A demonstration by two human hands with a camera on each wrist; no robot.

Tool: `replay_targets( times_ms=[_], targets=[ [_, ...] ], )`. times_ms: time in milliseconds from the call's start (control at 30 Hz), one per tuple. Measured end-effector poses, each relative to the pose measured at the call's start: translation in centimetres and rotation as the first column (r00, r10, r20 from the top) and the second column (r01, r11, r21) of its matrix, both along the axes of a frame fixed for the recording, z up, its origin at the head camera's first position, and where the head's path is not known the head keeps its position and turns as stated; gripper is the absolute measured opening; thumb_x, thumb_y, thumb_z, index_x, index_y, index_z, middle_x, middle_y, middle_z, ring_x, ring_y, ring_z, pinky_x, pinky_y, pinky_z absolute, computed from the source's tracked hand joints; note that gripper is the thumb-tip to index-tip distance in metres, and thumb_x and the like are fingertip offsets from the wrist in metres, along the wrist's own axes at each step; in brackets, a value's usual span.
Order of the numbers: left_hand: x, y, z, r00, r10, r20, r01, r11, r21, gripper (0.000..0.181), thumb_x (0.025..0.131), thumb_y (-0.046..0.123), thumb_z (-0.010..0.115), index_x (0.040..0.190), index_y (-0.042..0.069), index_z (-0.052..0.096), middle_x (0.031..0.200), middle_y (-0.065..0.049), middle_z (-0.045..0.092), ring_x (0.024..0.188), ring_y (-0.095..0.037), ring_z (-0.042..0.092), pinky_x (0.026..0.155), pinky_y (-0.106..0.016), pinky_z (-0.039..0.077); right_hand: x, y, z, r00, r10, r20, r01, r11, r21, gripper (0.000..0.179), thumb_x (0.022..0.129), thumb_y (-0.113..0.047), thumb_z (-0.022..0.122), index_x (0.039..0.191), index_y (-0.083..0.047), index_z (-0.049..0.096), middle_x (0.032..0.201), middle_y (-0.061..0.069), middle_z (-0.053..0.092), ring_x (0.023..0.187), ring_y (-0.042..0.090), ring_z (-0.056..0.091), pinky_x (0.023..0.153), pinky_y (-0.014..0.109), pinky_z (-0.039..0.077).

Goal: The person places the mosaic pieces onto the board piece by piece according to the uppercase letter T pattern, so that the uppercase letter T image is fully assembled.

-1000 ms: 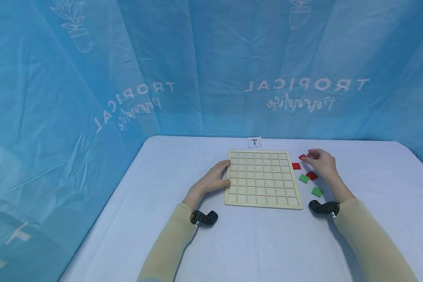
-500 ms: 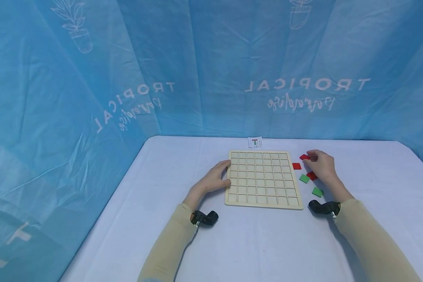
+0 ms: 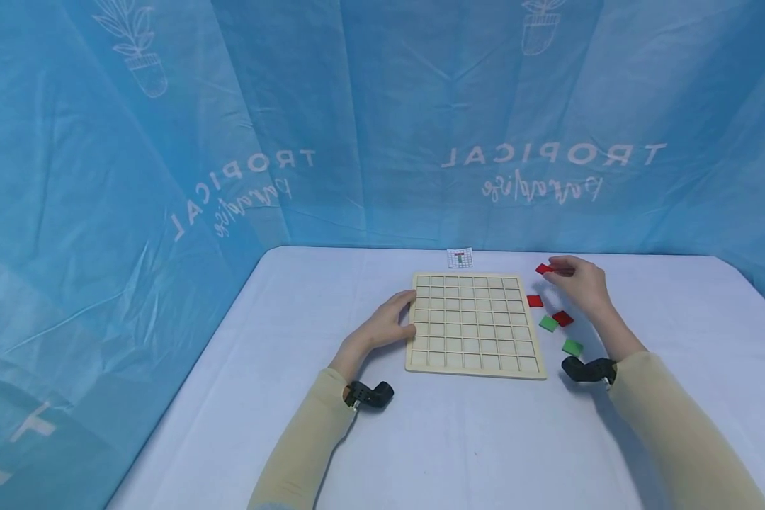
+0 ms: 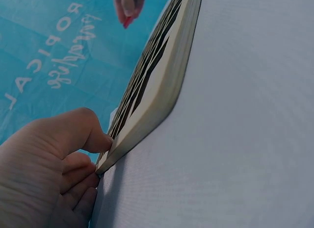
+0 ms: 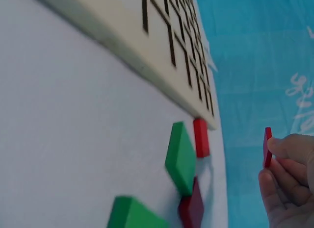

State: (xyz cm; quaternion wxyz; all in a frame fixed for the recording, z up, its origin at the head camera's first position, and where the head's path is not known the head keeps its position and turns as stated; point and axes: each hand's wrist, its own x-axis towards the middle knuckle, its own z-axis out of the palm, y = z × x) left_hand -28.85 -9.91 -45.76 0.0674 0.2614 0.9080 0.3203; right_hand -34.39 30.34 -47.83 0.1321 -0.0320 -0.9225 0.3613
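In the head view my right hand [image 3: 580, 283] pinches a red square tile [image 3: 544, 269] between thumb and fingertips. That tile [image 5: 267, 147] is lifted off the table, past the board's far right corner. On the left, my left hand [image 3: 384, 322] rests against the edge of a pale wooden grid board [image 3: 478, 375], thumb and fingers spread along it. Its thumb touches the rim in the left wrist view. Right of the board lie a red tile [image 3: 535, 301] by its edge, another red tile [image 3: 562, 319], a green tile [image 3: 548, 324] and a nearer green tile [image 3: 572, 347].
A small card [image 3: 460, 258] printed with a grid and a red and green pattern lies behind the board. White cloth [image 3: 446, 446] covers the table. Blue printed curtains [image 3: 395, 127] hang behind it and on the left. Each wrist wears a black camera mount [image 3: 371, 394].
My right hand has raised the red tile from among the others and moved it away from me, toward the back. My left hand stays at the board's edge.
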Motion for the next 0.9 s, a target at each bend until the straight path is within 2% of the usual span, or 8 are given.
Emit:
replay_targets(
  times_ms=[133,200,233,367,433,467,600,900],
  targets=[
    [0.0,-0.1,0.1,1.0,0.003,0.01,-0.003,1.0,-0.005,0.079,0.077,0.02,0.06,0.147,0.002,0.028,0.151,-0.011,0.028,0.139,-0.023,0.023,0.113,-0.031,0.02,-1.3,-0.4,-0.6,0.996,0.078,-0.031,-0.078,0.997,0.004,0.05,0.086,-0.042,0.065,0.126,-0.012,0.06,0.118,0.01,0.062,0.104,0.026,0.06,0.083,0.041,0.054],
    [0.1,0.0,0.1,1.0,0.003,0.015,-0.003,1.0,-0.002,0.08,0.076,0.02,0.06,0.147,0.002,0.028,0.151,-0.011,0.028,0.139,-0.022,0.023,0.113,-0.031,0.02,-0.4,-1.8,1.1,0.992,0.124,-0.015,-0.124,0.992,-0.011,0.051,0.087,-0.04,0.065,0.127,-0.009,0.059,0.119,0.014,0.062,0.105,0.03,0.059,0.084,0.042,0.053],
    [0.1,0.0,0.1,1.0,0.004,0.017,-0.004,1.0,0.0,0.08,0.076,0.02,0.06,0.147,0.002,0.028,0.151,-0.011,0.028,0.139,-0.022,0.023,0.113,-0.031,0.02,0.3,-2.7,2.1,0.991,0.135,-0.006,-0.135,0.99,-0.029,0.05,0.087,-0.037,0.067,0.127,-0.008,0.06,0.119,0.015,0.062,0.105,0.03,0.059,0.081,0.042,0.054],
    [0.2,0.0,0.3,1.0,0.003,0.019,-0.003,1.0,0.01,0.079,0.077,0.019,0.06,0.147,0.001,0.029,0.151,-0.012,0.028,0.139,-0.023,0.023,0.113,-0.032,0.02,3.2,-5.9,6.1,0.976,0.217,0.002,-0.216,0.973,-0.085,0.048,0.088,-0.027,0.067,0.126,0.001,0.058,0.12,0.022,0.059,0.107,0.036,0.058,0.084,0.049,0.051],
    [0.2,0.0,0.3,1.0,0.003,0.02,-0.003,1.0,0.003,0.078,0.077,0.019,0.059,0.147,0.001,0.028,0.151,-0.012,0.028,0.139,-0.023,0.023,0.113,-0.032,0.02,3.7,-6.7,6.8,0.973,0.233,0.005,-0.231,0.968,-0.094,0.045,0.089,-0.024,0.067,0.126,0.001,0.058,0.12,0.021,0.06,0.106,0.034,0.058,0.084,0.047,0.052],
    [0.2,0.0,0.3,1.0,0.002,0.02,-0.002,1.0,0.001,0.078,0.078,0.019,0.059,0.147,0.001,0.028,0.151,-0.012,0.028,0.139,-0.024,0.023,0.113,-0.032,0.02,3.9,-7.0,7.1,0.968,0.252,0.007,-0.25,0.963,-0.098,0.045,0.089,-0.022,0.066,0.126,0.002,0.057,0.12,0.022,0.059,0.107,0.035,0.058,0.088,0.047,0.05],
    [0.2,0.0,0.4,1.0,0.003,0.022,-0.003,1.0,-0.01,0.078,0.078,0.018,0.059,0.147,0.001,0.028,0.151,-0.012,0.028,0.139,-0.024,0.023,0.113,-0.032,0.021,3.7,-7.9,7.1,0.965,0.263,0.025,-0.259,0.96,-0.105,0.042,0.09,-0.019,0.065,0.126,0.0,0.057,0.122,0.019,0.059,0.108,0.032,0.058,0.09,0.045,0.05],
    [0.1,0.1,0.4,0.999,0.014,0.029,-0.014,1.0,-0.027,0.079,0.078,0.019,0.06,0.147,0.002,0.028,0.152,-0.011,0.027,0.14,-0.022,0.023,0.113,-0.031,0.02,2.9,-9.7,6.9,0.942,0.337,0.008,-0.332,0.933,-0.14,0.039,0.089,-0.015,0.066,0.125,-0.001,0.059,0.119,0.018,0.061,0.106,0.031,0.06,0.088,0.045,0.051]
  ],
)
